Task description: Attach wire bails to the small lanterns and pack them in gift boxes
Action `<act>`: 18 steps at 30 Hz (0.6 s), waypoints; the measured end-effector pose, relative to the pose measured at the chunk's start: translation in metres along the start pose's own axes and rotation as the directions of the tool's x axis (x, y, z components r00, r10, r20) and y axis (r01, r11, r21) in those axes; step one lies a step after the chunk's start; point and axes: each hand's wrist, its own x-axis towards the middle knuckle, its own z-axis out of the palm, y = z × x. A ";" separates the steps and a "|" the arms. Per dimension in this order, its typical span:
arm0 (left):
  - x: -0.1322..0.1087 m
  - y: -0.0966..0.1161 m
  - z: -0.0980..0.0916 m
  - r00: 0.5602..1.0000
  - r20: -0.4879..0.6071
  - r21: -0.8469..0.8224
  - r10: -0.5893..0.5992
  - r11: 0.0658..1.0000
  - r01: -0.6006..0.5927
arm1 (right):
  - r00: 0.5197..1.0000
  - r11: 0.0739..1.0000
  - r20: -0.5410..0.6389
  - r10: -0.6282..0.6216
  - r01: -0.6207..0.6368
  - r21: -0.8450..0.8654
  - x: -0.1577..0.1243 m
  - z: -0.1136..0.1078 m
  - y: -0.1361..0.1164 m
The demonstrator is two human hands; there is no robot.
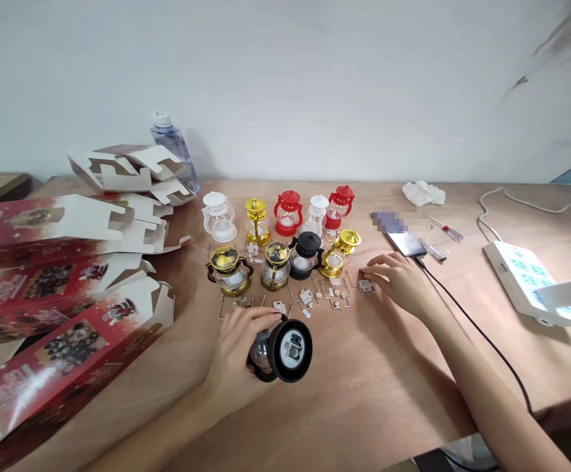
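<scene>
A small black lantern [264, 351] is tipped in my left hand [238, 354], its base turned toward me. The base is a round black rim with a white disc [294, 349] in it; the disc has an open recess with small dark and metal parts. My left fingers wrap around the lantern's side. Over to the right, my right hand [396, 278] reaches low over the table with fingers stretched out. Its fingertips are at a small white flat piece [366, 286] with thin wire beside it; whether they touch is unclear. Similar pieces, wire handles and tiny discs [309, 298] lie between the hands.
Several lanterns stand in two rows: white [219, 217], gold [257, 223], red [288, 213], black [305, 255] and black-gold [231, 272]. Red printed boxes [73, 334] and a bottle [174, 147] are left. Rightward lie a phone [406, 244], screwdriver [450, 231], tissue [423, 193], cable and power strip [531, 278].
</scene>
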 end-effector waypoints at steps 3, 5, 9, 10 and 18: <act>-0.001 -0.001 0.000 1.000 -0.002 -0.009 0.000 1.000 0.000 | 1.000 1.000 -0.017 -0.024 0.024 0.009 0.003 -0.001 -0.001; -0.002 -0.002 0.001 1.000 -0.007 -0.007 0.001 1.000 -0.002 | 0.995 0.997 -0.088 -0.035 0.040 0.060 0.005 -0.003 -0.008; -0.003 -0.003 0.002 1.000 -0.007 -0.003 0.003 1.000 -0.003 | 0.905 0.951 -0.425 0.018 0.116 0.288 0.006 -0.017 -0.047; -0.003 -0.003 0.003 1.000 -0.008 -0.004 0.001 1.000 -0.001 | 0.869 0.927 -0.494 0.031 0.160 0.339 0.005 -0.021 -0.062; -0.004 0.000 0.003 1.000 -0.012 0.002 -0.006 1.000 0.006 | 0.796 0.750 -0.498 -0.344 0.552 0.364 0.001 -0.042 -0.144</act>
